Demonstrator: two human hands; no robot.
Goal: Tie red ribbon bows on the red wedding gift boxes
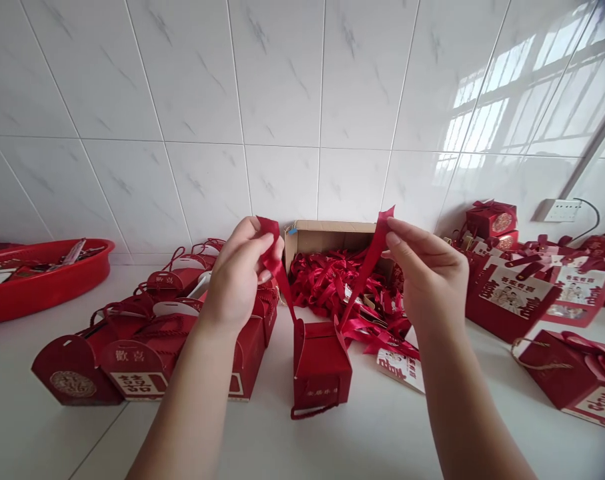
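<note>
A small red gift box (322, 373) stands in the middle of the white surface, with a dark red cord loop at its lower front. A red ribbon (366, 270) rises from both sides of its top in a V shape. My left hand (245, 270) pinches one ribbon end between thumb and fingers, up and to the left of the box. The other end is pinched by my right hand (425, 267), at about the same height on the right. Both ribbon lengths look fairly taut, and their tips stick out past my fingers.
Behind the box, an open cardboard carton (332, 230) spills a heap of red ribbons (327, 280). Corded red boxes (137, 357) crowd the left, partly behind my left arm. A red basin (82, 287) stands far left. More gift boxes (557, 370) fill the right, below a wall socket (557, 210).
</note>
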